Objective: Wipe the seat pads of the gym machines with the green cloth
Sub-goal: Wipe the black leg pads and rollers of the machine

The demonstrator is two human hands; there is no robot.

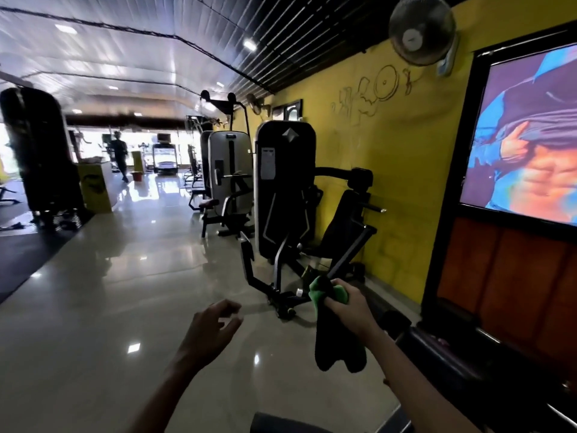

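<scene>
A gym hall with a glossy tiled floor (131,276) and a yellow wall (390,145) on the right; no writing is legible. Two weight-stack machines, black (285,189) and grey (229,170), line the wall. The right hand (349,303) grips the green cloth (331,323), hanging near. The left hand (212,329) is empty, fingers loosely curled.
</scene>
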